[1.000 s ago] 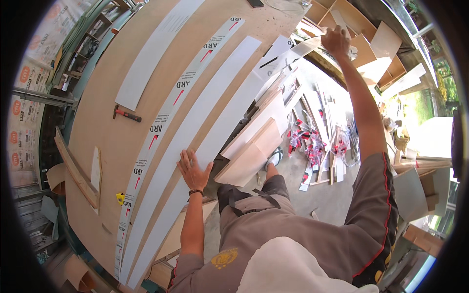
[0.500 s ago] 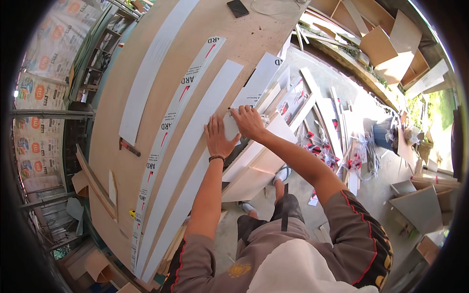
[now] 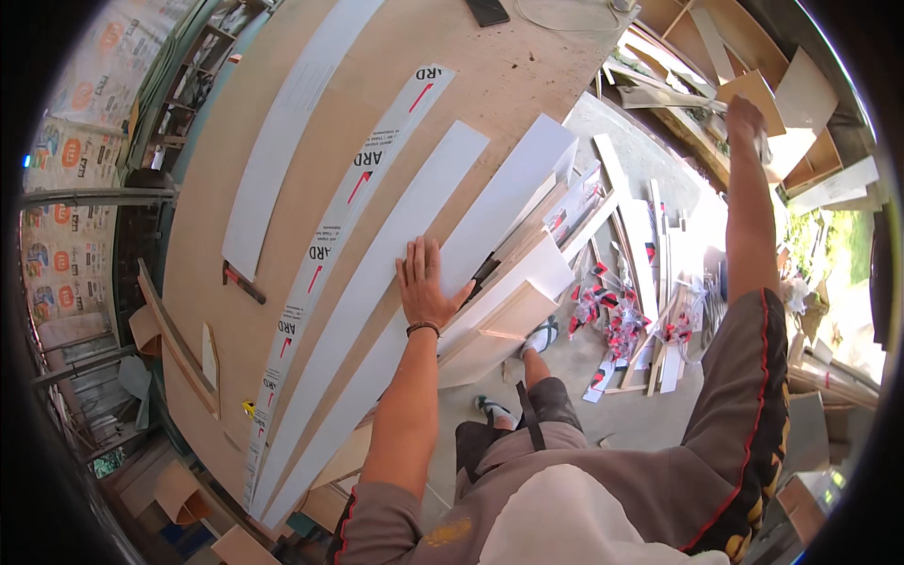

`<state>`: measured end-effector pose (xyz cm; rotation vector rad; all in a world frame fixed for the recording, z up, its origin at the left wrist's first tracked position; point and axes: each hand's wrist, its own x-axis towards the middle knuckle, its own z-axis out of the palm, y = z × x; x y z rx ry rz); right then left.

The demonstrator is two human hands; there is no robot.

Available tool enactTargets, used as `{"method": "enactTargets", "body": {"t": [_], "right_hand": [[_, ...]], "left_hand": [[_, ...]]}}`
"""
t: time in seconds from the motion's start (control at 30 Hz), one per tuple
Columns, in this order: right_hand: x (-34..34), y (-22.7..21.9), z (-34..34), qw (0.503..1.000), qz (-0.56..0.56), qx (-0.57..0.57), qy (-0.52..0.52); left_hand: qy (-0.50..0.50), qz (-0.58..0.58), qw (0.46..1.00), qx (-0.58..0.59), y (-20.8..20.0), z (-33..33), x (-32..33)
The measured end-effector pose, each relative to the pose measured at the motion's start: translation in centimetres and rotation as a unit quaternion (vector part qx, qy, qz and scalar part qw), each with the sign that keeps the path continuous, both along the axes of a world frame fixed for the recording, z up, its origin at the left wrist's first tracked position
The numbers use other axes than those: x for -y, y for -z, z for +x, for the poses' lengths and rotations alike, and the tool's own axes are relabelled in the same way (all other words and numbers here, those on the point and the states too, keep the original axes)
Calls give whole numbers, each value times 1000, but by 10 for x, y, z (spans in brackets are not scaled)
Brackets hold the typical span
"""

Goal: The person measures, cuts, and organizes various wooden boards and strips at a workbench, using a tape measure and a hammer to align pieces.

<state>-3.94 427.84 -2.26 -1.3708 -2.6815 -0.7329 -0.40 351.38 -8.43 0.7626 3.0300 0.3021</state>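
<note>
My left hand (image 3: 428,287) lies flat, fingers stretched, across the edges of two long white strips on the wooden table. One is the plain white strip nearest me (image 3: 513,179); beside it is the middle white strip (image 3: 414,207). Out at the upper right, my right hand (image 3: 746,118) is raised beyond the table, its fingers closed and slightly blurred. From it trails a thin translucent film (image 3: 664,98). Farther left lie a strip with black lettering and red arrows (image 3: 372,179) and another white strip (image 3: 301,122).
A hammer (image 3: 243,282) lies by the left strip's end, and a phone (image 3: 487,11) at the far edge. White boards (image 3: 518,273) lean against the table's near side. Crumpled red-and-clear film scraps (image 3: 617,325) and wooden slats lie on the floor at right.
My right hand has swung from beside my left hand far up and right, with film in it. The nearest strip's printed covering is gone, leaving plain white. My left hand stays on the strips.
</note>
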Motion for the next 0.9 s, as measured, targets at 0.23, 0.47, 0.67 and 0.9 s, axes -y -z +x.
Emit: {"method": "enactTargets", "body": {"t": [0.23,0.47,0.67,0.9], "right_hand": [[111,82,170,989,-62,22,-135],[417,203,453,881,-430,179,-82],[457,183,556,812,-572,118,3],[402,125,464,821,-556,-72,-109]], "left_hand": [[-16,45,999,4,-10,-3,5],[-48,68,997,9,-14,16,30],[-34,64,997,-22,-9,26,36],[2,212,976,-45,4,101,19]]}}
